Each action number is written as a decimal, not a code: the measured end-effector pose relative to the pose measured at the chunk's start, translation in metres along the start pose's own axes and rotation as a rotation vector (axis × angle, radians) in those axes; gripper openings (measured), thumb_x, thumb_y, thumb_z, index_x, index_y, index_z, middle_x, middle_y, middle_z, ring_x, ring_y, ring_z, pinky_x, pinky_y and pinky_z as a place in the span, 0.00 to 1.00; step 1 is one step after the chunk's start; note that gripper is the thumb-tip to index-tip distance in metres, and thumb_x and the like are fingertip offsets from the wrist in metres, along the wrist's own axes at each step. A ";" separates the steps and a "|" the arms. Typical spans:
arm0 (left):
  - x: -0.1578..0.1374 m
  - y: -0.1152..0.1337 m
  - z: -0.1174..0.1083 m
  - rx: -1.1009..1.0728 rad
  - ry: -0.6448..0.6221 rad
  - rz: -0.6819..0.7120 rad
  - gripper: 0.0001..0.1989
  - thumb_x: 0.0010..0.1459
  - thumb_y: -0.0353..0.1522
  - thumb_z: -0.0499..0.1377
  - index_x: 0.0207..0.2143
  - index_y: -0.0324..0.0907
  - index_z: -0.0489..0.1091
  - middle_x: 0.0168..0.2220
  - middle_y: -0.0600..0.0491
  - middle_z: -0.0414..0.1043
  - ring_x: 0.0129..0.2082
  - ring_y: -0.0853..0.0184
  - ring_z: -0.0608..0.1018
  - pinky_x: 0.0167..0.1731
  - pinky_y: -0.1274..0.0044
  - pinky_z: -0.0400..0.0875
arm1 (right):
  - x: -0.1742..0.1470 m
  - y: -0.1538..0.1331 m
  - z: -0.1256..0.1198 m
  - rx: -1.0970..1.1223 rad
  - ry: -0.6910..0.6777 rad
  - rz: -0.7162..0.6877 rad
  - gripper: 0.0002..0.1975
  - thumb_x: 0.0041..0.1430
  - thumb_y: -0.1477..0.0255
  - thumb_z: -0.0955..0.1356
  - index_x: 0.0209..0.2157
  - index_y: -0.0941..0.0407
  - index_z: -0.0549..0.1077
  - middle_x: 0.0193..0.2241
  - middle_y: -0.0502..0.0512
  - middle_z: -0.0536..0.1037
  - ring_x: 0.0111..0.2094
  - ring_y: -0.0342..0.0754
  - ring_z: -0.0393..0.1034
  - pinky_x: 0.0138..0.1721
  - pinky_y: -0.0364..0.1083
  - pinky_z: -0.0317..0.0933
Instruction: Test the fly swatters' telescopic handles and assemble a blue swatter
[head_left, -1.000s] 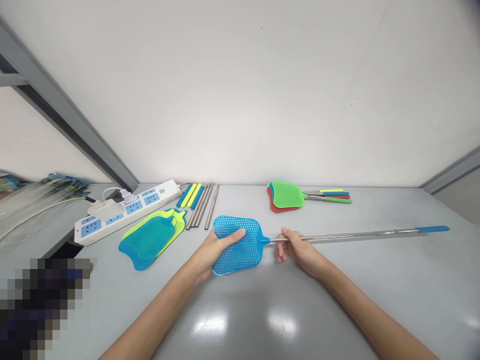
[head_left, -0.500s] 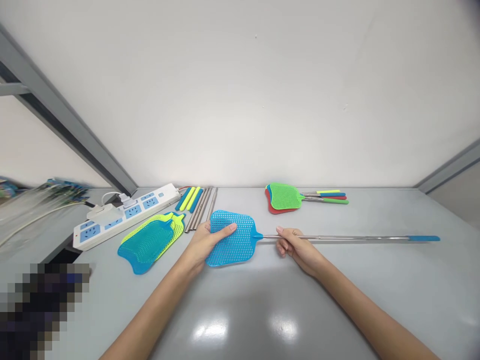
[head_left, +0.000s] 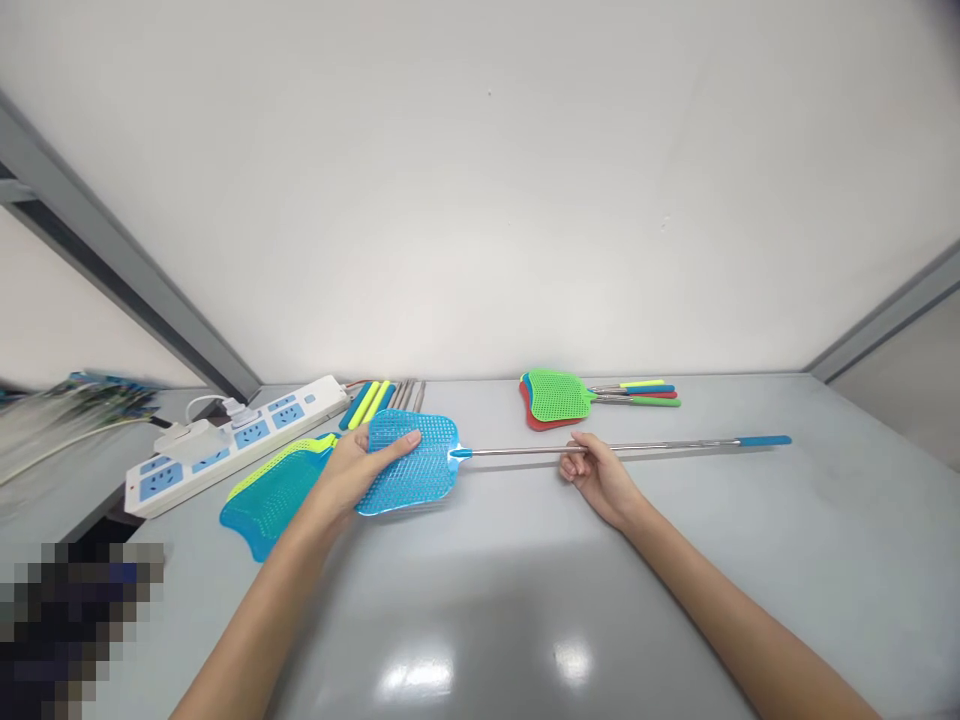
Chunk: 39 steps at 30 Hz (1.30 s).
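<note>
A blue fly swatter with a long extended metal rod and a blue grip lies across both hands, above the table. My left hand pinches the left edge of its perforated head, thumb on top. Around the rod, near its middle, are the curled fingers of my right hand. Left of my left hand lie loose swatter heads, blue over yellow-green, partly hidden by my arm. Behind the held head are several metal rods and blue and yellow grips.
A stack of swatters, green on top with red and blue below, lies near the back wall. On the left stands a white power strip with plugs in it. Clear plastic packaging sits beyond the frame post. The grey table reflects light.
The blue swatter has shifted left with my left hand. Its rod has slid leftward through my right hand, which now sits farther from the head. The camera view has turned slightly.
</note>
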<state>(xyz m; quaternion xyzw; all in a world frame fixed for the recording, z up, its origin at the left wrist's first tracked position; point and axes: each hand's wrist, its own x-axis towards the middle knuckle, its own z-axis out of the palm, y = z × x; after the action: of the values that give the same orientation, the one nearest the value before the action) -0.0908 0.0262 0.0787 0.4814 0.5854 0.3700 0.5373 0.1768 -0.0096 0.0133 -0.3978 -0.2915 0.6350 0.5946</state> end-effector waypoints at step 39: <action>-0.015 -0.030 0.039 1.133 -0.160 0.732 0.15 0.57 0.39 0.44 0.28 0.42 0.66 0.34 0.53 0.65 0.37 0.66 0.67 0.44 0.67 0.48 | 0.001 0.000 0.000 -0.137 -0.133 -0.011 0.19 0.50 0.69 0.63 0.09 0.58 0.63 0.11 0.49 0.62 0.18 0.42 0.58 0.26 0.45 0.50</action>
<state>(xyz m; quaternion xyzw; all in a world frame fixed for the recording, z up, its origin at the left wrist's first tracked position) -0.0581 0.0011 0.0487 0.8816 0.4466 0.1275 0.0842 0.1772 -0.0091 0.0134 -0.3930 -0.3752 0.6354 0.5487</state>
